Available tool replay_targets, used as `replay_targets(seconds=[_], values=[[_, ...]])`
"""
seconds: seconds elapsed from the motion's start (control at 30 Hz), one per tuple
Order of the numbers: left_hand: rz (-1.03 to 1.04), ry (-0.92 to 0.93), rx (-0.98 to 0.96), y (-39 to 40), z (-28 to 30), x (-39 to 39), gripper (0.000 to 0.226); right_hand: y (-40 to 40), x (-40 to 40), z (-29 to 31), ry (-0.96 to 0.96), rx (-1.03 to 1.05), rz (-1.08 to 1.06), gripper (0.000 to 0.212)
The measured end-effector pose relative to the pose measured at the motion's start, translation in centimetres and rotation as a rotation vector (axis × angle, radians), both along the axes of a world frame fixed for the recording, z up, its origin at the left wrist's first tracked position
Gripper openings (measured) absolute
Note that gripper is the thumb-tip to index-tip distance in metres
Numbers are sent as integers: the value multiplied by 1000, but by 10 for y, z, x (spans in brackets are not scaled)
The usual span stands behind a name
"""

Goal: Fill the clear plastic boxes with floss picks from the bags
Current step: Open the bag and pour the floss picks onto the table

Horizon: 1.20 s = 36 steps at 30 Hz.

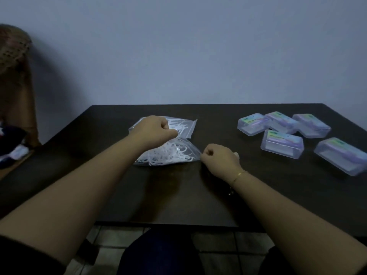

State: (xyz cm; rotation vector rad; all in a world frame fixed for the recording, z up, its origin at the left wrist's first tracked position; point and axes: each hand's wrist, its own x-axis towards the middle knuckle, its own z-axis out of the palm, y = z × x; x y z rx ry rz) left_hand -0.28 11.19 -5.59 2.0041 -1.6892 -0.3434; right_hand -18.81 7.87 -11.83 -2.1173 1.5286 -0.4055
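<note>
While the left hand [154, 129] fingers curl onto the far clear zip bag of white floss picks [179, 127] & right hand [219, 158] fingers pinch the near bag's [168, 154] corner, both bags look sealed on the dark table [198, 195], w/ five clear lidded plastic boxes [282, 143] apart at right, so filling seems not yet begun.
</note>
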Motion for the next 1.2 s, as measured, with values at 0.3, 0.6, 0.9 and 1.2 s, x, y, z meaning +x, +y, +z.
replay_targets(seconds=[0.3,0.6,0.9,1.2], values=[[159,-136,-324,18,-74,-2,67,1,-4,-14,-118,-189,14,21],[248,-153,-483,23,-87,-3,68,4,-8,-14,-307,-136,-7,16],[47,-144,-423,20,-88,-3,72,9,-5,-15,-239,-312,102,49],[58,-127,-354,17,-89,-3,74,12,-5,-18,-159,-527,215,20]])
